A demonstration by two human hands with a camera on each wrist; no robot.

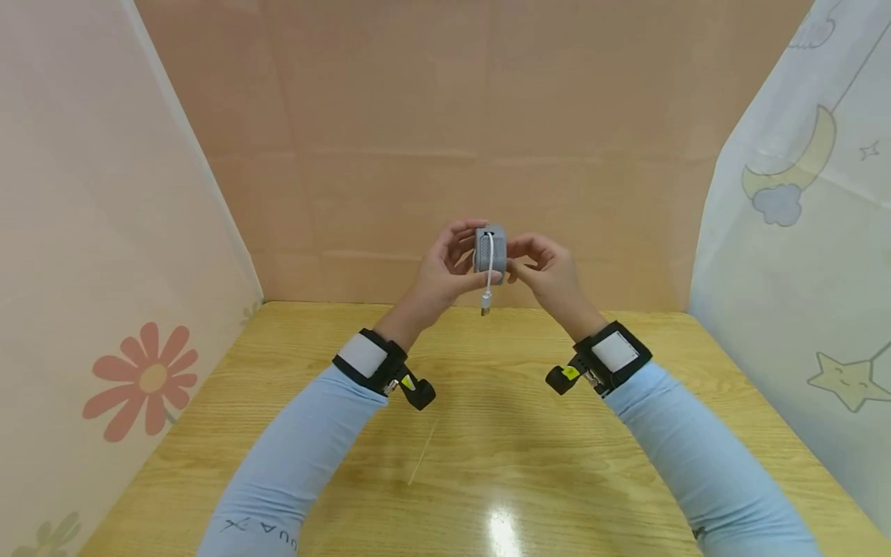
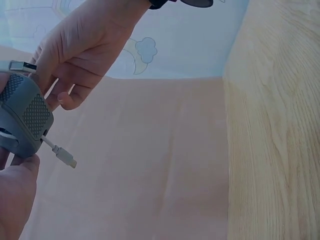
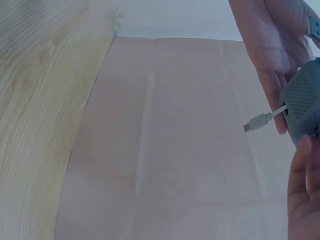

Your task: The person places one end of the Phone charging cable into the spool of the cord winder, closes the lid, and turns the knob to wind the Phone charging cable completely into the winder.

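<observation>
Two hands hold a small gray box up in the air, over the wooden surface (image 1: 487,433).

The left hand (image 1: 438,275) has its fingers curled round the gray box (image 1: 490,249). The right hand (image 1: 546,271) pinches the other side of it. A white cord (image 1: 489,271) wraps over the box, and its plug (image 1: 486,302) hangs loose below. It looks like the cord is being sorted out on the box. Next, I think, fingers must catch that hanging plug.

Grey cable reel (image 1: 490,249), white plug (image 1: 486,301) dangling
</observation>
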